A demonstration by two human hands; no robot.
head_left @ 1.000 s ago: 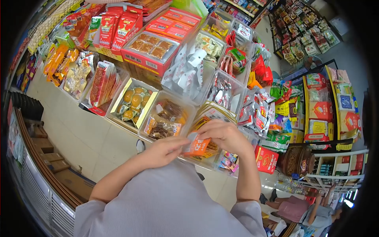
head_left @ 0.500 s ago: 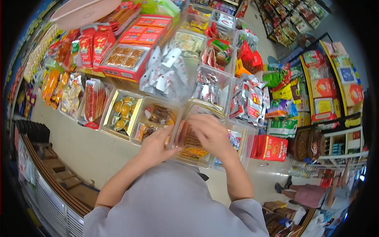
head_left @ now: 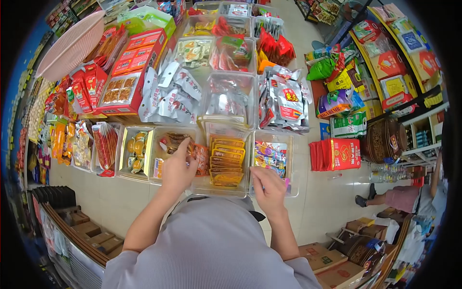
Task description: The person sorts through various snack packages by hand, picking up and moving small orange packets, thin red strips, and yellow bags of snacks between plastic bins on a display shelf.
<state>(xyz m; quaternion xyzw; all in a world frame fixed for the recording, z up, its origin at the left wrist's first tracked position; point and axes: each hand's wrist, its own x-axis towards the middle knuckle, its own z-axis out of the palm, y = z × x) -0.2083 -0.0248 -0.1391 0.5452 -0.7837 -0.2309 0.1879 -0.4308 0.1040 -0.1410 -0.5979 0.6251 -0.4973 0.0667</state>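
Note:
My left hand [head_left: 180, 169] reaches over a clear tub of brown snack packets [head_left: 168, 143], its index finger stretched forward and thumb apart. An orange packet [head_left: 200, 160] shows just right of that thumb. In the middle, a clear plastic tub [head_left: 219, 191] holds a row of yellow-orange flat packets [head_left: 227, 161], leaning on one another. My right hand [head_left: 269, 189] is closed, fingertips at the near left rim of the right-hand tub [head_left: 294, 166]. Small colourful packets [head_left: 270, 156] lie in that tub, partly hidden by the hand.
Behind stand tubs of silver pouches [head_left: 284, 98] and a red box of snacks [head_left: 126, 79]. A pink basket [head_left: 72, 45] rests at the upper left. Red packages [head_left: 335, 154] stand at the right. A person [head_left: 409, 196] is farther off, beyond the floor [head_left: 308, 216].
My right hand has left the yellow-orange packets and moved right to the neighbouring tub. My left hand has moved forward over the brown packets. The camera view has turned and shifted.

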